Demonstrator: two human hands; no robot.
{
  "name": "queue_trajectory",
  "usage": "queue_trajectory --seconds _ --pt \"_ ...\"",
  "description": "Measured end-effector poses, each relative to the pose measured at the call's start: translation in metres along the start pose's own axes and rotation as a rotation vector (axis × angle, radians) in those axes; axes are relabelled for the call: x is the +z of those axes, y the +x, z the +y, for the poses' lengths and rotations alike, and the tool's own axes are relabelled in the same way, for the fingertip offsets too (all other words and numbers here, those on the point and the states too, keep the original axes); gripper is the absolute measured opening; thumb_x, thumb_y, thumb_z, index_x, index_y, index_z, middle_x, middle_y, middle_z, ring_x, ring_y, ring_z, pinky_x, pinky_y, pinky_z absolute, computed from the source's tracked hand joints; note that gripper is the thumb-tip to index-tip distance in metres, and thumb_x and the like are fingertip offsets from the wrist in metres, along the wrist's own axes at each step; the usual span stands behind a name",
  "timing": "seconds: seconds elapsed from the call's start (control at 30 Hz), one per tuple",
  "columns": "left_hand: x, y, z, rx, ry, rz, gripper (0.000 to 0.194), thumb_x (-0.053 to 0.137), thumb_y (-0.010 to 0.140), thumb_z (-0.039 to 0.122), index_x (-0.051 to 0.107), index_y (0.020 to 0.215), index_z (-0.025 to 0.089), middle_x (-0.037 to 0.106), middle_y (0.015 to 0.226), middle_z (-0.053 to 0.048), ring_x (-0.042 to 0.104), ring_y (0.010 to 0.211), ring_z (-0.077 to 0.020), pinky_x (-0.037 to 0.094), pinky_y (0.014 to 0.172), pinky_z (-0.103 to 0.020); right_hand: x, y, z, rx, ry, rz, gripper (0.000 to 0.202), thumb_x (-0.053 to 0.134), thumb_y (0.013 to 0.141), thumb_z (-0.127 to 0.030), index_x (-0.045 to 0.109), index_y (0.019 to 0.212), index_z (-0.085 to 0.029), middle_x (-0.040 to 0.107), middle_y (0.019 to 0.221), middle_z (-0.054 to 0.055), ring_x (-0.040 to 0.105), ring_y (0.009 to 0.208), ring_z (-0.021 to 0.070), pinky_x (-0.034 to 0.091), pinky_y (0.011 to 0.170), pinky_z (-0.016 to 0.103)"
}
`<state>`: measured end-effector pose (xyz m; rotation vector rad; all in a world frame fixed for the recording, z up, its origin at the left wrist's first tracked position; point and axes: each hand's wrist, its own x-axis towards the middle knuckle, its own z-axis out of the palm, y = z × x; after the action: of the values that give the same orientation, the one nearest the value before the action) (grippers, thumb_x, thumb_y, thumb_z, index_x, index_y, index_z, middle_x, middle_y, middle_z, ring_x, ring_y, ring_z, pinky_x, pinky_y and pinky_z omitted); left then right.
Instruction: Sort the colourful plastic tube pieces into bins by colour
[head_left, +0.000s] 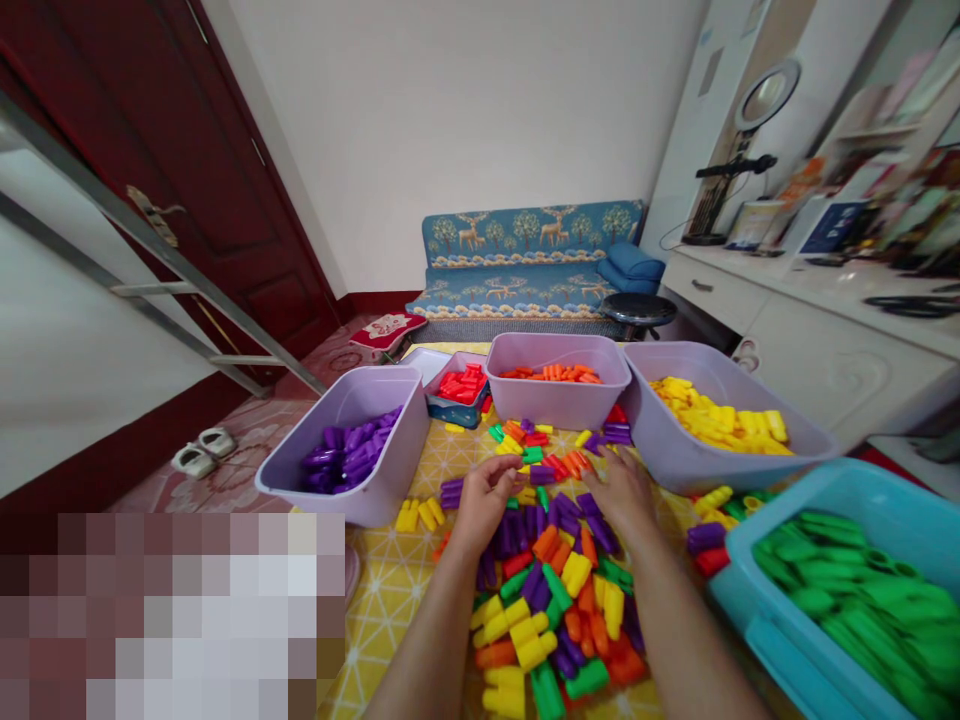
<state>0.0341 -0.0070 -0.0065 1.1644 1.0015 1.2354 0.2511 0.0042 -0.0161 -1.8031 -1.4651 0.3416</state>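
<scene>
A loose pile of plastic toy building blocks [576,575] in purple, yellow, orange, green and red lies on the table between my forearms. My left hand [484,500] hovers at the pile's far left side, fingers bent and a little apart from the thumb, with nothing visible between them. Across from it, my right hand [622,492] reaches over the far right side of the pile with its fingers apart. Its fingertips are close to some orange blocks [576,463]; whether they touch cannot be made out. Purple blocks [517,528] lie just between the two hands.
Around the pile stand a lilac bin [394,480] of purple blocks, a small container [454,412] of red ones, a lilac bin [559,400] of orange, another [652,440] of yellow, and a turquoise bin [757,590] of green. A yellow patterned cloth [382,600] covers the table.
</scene>
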Motion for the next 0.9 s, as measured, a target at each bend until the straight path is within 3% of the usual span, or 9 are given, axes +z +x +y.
queue_trajectory --seconds 0.07,0.13,0.23,0.37,0.47,0.7,0.83,0.9 --pt "0.000 0.000 0.001 -0.003 -0.005 0.000 0.027 0.065 0.076 0.032 0.067 0.096 0.014 0.070 0.094 -0.008 0.067 0.086 -0.0201 0.055 0.078 -0.033 -0.003 0.002 -0.003 -0.001 0.170 -0.030 0.031 0.053 0.075 -0.033 0.066 0.099 -0.019 0.068 0.105 0.010 0.062 0.098 0.0260 0.045 0.089 0.040" --pt "0.000 0.000 0.001 -0.009 -0.014 0.001 0.027 0.066 0.076 0.032 0.067 0.096 0.015 0.070 0.093 -0.008 0.067 0.085 -0.0199 0.055 0.078 -0.033 -0.006 0.004 -0.008 0.022 0.301 0.027 0.030 0.049 0.077 -0.037 0.066 0.093 -0.018 0.070 0.093 0.009 0.065 0.086 0.0230 0.048 0.081 0.037" --pt "0.001 0.000 0.003 -0.015 -0.022 -0.003 0.026 0.066 0.075 0.032 0.067 0.095 0.015 0.071 0.089 -0.007 0.068 0.085 -0.0200 0.055 0.078 -0.033 -0.010 0.003 -0.013 0.020 0.240 0.075 0.029 0.049 0.077 -0.037 0.066 0.091 -0.018 0.070 0.090 0.008 0.065 0.082 0.0212 0.048 0.079 0.035" --pt "0.001 0.000 0.003 -0.016 -0.028 0.001 0.027 0.067 0.074 0.033 0.067 0.094 0.015 0.071 0.090 -0.007 0.068 0.084 -0.0205 0.055 0.077 -0.034 -0.008 -0.005 -0.020 0.006 -0.013 -0.145 0.024 0.059 0.072 -0.035 0.068 0.090 -0.021 0.071 0.087 0.006 0.065 0.078 0.0209 0.048 0.072 0.032" --pt "0.000 0.000 0.001 -0.009 -0.018 -0.004 0.027 0.066 0.075 0.033 0.067 0.096 0.015 0.071 0.090 -0.008 0.068 0.084 -0.0204 0.055 0.077 -0.033 -0.005 -0.011 -0.030 -0.024 -0.075 -0.277 0.022 0.062 0.068 -0.028 0.070 0.088 -0.022 0.071 0.084 0.005 0.065 0.077 0.0221 0.047 0.069 0.031" --pt "0.002 -0.004 0.007 0.044 0.051 -0.092 0.035 0.066 0.077 0.035 0.064 0.105 0.015 0.070 0.100 -0.010 0.066 0.089 -0.0205 0.053 0.079 -0.032 0.002 -0.016 -0.056 -0.022 0.457 -0.349 0.025 0.057 0.075 -0.037 0.066 0.085 -0.016 0.071 0.076 0.005 0.066 0.071 0.0191 0.048 0.064 0.028" --pt "0.007 -0.009 0.018 0.124 0.153 -0.183 0.052 0.076 0.068 0.031 0.061 0.116 0.018 0.066 0.112 -0.010 0.063 0.091 -0.0195 0.052 0.078 -0.029 0.006 -0.023 -0.068 0.038 0.607 -0.383 0.024 0.063 0.069 -0.038 0.058 0.082 -0.018 0.067 0.066 0.001 0.064 0.061 0.0172 0.048 0.056 0.026" --pt "0.007 -0.010 0.019 0.165 0.204 -0.188 0.051 0.077 0.067 0.029 0.063 0.115 0.018 0.066 0.110 -0.009 0.062 0.090 -0.0189 0.052 0.078 -0.028 0.008 -0.026 -0.072 0.053 0.657 -0.416 0.024 0.065 0.067 -0.037 0.056 0.081 -0.019 0.066 0.065 0.000 0.064 0.061 0.0171 0.049 0.057 0.027"
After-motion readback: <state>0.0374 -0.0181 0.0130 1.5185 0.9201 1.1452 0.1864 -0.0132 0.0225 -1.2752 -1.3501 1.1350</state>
